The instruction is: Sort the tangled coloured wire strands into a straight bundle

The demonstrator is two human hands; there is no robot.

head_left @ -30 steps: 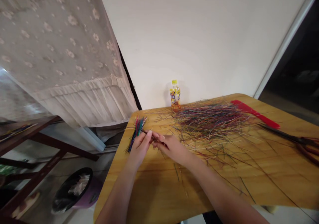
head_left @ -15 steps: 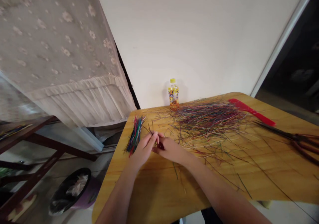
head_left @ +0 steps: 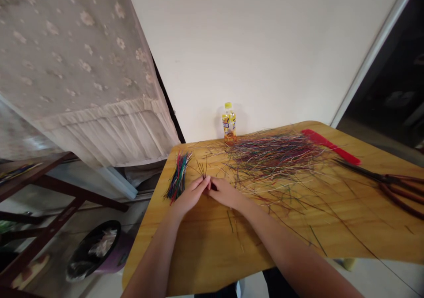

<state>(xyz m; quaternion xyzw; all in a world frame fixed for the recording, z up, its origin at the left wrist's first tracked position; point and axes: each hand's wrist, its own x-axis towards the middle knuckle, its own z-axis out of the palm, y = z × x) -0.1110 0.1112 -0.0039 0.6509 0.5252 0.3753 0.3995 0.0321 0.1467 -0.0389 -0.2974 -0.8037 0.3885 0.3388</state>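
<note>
My left hand and my right hand meet fingertip to fingertip on the wooden table. Together they pinch a small bunch of thin dark sticks that stands upright and fans out above the fingers. Just left of my left hand lies a tidy bundle of short coloured sticks. A wide loose heap of long coloured sticks spreads across the table behind my right hand.
A small yellow-capped bottle stands at the table's back edge against the wall. A red comb and large shears lie at the right. A bin sits on the floor to the left, beside a dark wooden frame.
The small bunch of sticks, lying low between my fingers before, now stands upright and fanned. Both hands have drawn closer together; the view has tilted slightly.
</note>
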